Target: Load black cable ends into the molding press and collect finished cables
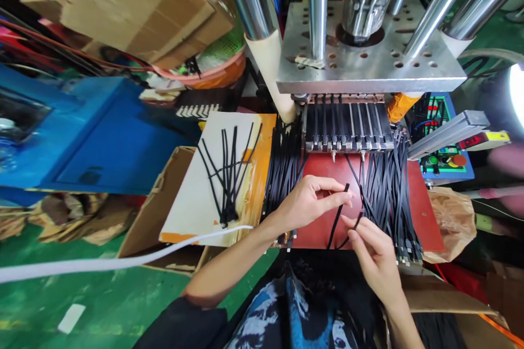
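Observation:
My left hand (309, 202) pinches the upper end of a thin black cable (337, 217) between thumb and forefinger, over the red plate (323, 166). My right hand (374, 253) is just below and to the right, its fingertips closed on a black cable near its lower part. Both hands sit between two bundles of black cables: one bundle (284, 166) on the left of the plate, another (388, 191) on the right. Behind them a slotted black mould (347, 125) lies under the steel press plate (368, 65).
A white board (192, 202) with several loose black cables (227, 174) lies at the left, over a cardboard box. A blue machine housing (102, 142) stands farther left. A control panel (444, 158) is at the right. A white cord (102, 263) crosses the green floor.

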{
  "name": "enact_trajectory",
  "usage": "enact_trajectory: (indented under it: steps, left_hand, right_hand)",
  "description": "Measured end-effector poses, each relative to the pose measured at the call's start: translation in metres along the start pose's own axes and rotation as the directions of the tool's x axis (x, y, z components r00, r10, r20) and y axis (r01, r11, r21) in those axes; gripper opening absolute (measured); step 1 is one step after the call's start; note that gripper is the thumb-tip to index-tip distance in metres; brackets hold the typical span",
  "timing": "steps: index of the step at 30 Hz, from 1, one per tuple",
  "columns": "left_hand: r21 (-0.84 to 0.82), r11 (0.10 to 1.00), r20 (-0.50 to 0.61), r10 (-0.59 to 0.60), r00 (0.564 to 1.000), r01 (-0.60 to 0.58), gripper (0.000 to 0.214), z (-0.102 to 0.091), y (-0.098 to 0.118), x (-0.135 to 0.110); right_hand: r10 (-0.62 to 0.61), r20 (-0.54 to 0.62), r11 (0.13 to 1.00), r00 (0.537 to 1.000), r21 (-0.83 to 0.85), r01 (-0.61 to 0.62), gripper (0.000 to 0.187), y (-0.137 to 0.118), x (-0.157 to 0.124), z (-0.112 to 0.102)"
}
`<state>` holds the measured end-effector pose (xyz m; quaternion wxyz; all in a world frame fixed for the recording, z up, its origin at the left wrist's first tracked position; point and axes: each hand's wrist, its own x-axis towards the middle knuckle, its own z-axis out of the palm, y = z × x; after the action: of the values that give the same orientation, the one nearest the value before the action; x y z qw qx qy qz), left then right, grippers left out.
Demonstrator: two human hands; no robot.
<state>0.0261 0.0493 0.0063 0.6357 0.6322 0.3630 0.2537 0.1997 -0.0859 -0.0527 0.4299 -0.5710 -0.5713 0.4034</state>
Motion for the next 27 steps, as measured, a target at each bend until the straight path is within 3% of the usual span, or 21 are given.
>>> enact_trajectory:
  steps: [3,6,9,12,14,17,19,21,24,27]
  left_hand:
    - [-0.061,0.998,0.032,-0.015,0.999,0.017,0.027,0.001,-0.002,-0.004]
    - [-0.121,0.992,0.048,-0.019,0.999,0.025,0.029,0.001,-0.003,-0.005]
    - [-0.131,0.991,0.033,0.019,0.999,-0.014,0.028,0.001,-0.001,-0.005]
    - [-0.002,0.994,-0.020,0.105,0.994,-0.105,0.022,0.001,0.004,-0.003]
    - [0.104,0.981,-0.097,0.175,0.980,-0.165,0.021,-0.001,0.009,0.003]
    - [0.238,0.946,-0.230,0.276,0.933,-0.221,0.026,-0.012,0.012,0.027]
    - [0.362,0.898,-0.268,0.356,0.895,-0.249,0.028,-0.024,0.011,0.055]
    - [0.526,0.812,-0.249,0.432,0.867,-0.254,0.025,-0.037,0.007,0.090]
    - [0.722,0.672,-0.217,0.446,0.868,-0.165,0.024,-0.052,0.001,0.139]
    - [0.751,0.660,-0.337,0.419,0.843,-0.028,0.015,-0.056,-0.003,0.160]
  right_hand:
    - [-0.003,-0.117,0.999,0.993,0.040,0.007,0.021,0.000,0.004,-0.007]
    - [0.005,-0.164,0.996,0.987,0.090,0.010,0.009,-0.007,0.016,-0.002]
    - [-0.011,-0.144,0.995,0.990,0.098,0.025,0.022,-0.017,0.031,0.007]
    - [-0.007,-0.128,0.995,0.992,0.099,0.020,0.032,-0.018,0.040,0.014]
    - [0.041,-0.066,0.995,0.997,0.094,-0.035,0.034,-0.013,0.038,0.018]
    - [0.180,0.205,0.976,0.962,0.085,-0.201,0.035,-0.003,0.029,0.016]
    - [0.225,0.393,0.963,0.892,0.051,-0.265,0.038,-0.004,0.030,0.002]
    - [0.215,0.466,0.972,0.858,-0.018,-0.234,0.041,-0.012,0.045,-0.022]
    - [0.121,0.366,0.986,0.923,-0.148,-0.070,0.047,-0.030,0.100,-0.066]
    - [-0.034,0.209,0.971,0.977,-0.224,0.082,0.052,-0.037,0.173,-0.095]
